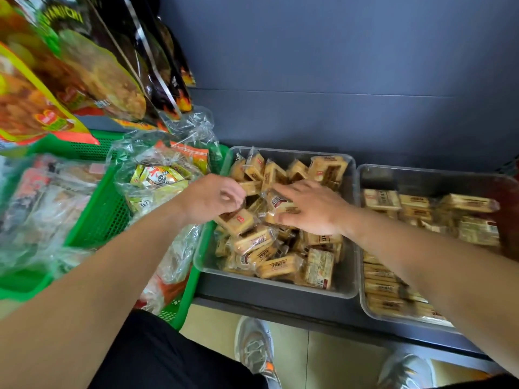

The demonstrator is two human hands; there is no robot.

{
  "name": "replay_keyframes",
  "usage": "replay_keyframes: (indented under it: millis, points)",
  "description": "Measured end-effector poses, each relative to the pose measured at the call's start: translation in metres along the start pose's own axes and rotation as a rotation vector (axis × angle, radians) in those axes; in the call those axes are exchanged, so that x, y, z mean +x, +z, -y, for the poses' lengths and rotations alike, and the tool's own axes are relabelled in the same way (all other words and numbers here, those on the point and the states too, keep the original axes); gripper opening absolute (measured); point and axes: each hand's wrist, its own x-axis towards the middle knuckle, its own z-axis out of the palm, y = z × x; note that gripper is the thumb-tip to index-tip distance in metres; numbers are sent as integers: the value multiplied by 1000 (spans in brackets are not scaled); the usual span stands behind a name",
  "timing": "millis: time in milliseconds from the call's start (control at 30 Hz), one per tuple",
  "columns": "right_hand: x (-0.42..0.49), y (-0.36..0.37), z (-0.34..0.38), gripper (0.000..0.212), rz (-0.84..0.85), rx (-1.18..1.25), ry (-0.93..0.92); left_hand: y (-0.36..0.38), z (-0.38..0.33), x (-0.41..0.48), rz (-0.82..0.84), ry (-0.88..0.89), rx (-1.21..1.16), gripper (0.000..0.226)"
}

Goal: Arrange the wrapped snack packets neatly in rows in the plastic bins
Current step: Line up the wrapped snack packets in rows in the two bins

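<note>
This is a shop, most likely a small grocery. Large printed snack bags [92,66] hang above a dark shelf [224,290]. On it, green baskets [98,217] and clear plastic bins [292,153] hold many identical wrapped snack packets [252,240].

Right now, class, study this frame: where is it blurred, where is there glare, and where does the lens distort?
Head view: hanging bags and green basket at left are smeared by blur; clear wrap glints white; packets in the middle bin stay fairly sharp; the forearms swell towards the lower corners, a wide-angle effect.
</note>
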Motion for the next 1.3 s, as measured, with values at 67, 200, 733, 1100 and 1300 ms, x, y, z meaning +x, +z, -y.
replay_keyframes:
  millis: [67,200,733,1100,1300]
  points:
    - [3,5,-1,78,9,-75,-25,-7,9,4,-134,-25,-114,19]
    - [-9,-3,-13,67,55,-56,-80,4,16,17,-72,-149,-55,69]
    - [35,1,15,84,54,75,-57,7,16,3,160,29,-286,24]
    - [12,-6,-7,53,21,347,-102,0,33,17,-106,-89,-22,27]
    - [5,-16,-14,40,148,97,-156,5,29,18,7,-147,-77,35]
